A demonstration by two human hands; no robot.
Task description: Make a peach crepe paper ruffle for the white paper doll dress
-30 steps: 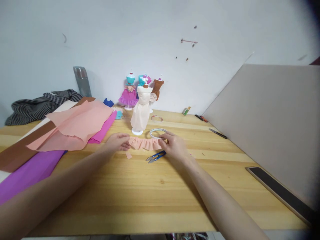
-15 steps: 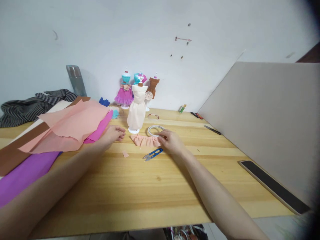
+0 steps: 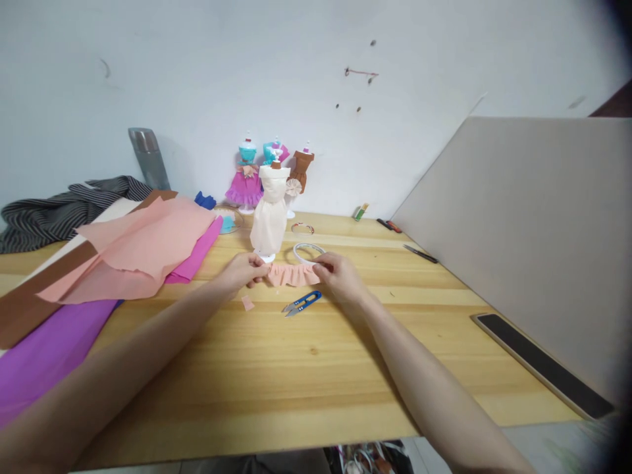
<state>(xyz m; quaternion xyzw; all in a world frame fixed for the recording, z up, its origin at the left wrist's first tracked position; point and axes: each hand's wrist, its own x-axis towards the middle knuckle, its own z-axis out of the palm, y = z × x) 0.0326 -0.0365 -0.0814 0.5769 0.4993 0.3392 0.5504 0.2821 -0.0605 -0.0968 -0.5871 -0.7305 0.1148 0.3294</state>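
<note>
Between my two hands stretches a gathered pink paper ruffle point(image 3: 293, 275). My left hand point(image 3: 244, 271) pinches its left end, and my right hand point(image 3: 337, 273) pinches the right end. Just behind the ruffle lies a white tape roll point(image 3: 307, 249), close to my right fingers. A small dress form in a cream strapless dress point(image 3: 269, 220) stands upright behind my left fingertips. In front of the ruffle are blue thread snips point(image 3: 302, 303), and a small pink scrap point(image 3: 247, 303) lies to their left.
Coloured paper sheets point(image 3: 143, 247) cover the table's left side, with striped cloth point(image 3: 74, 209) and a bottle point(image 3: 149, 158) behind. More dressed forms point(image 3: 245, 181) stand by the wall. A pen-like tool point(image 3: 421, 254) and a dark tray point(image 3: 543, 365) lie at right.
My left hand has moved right and taken hold of the ruffle's left end. The ruffle has shifted slightly right, and my right hand still holds its other end.
</note>
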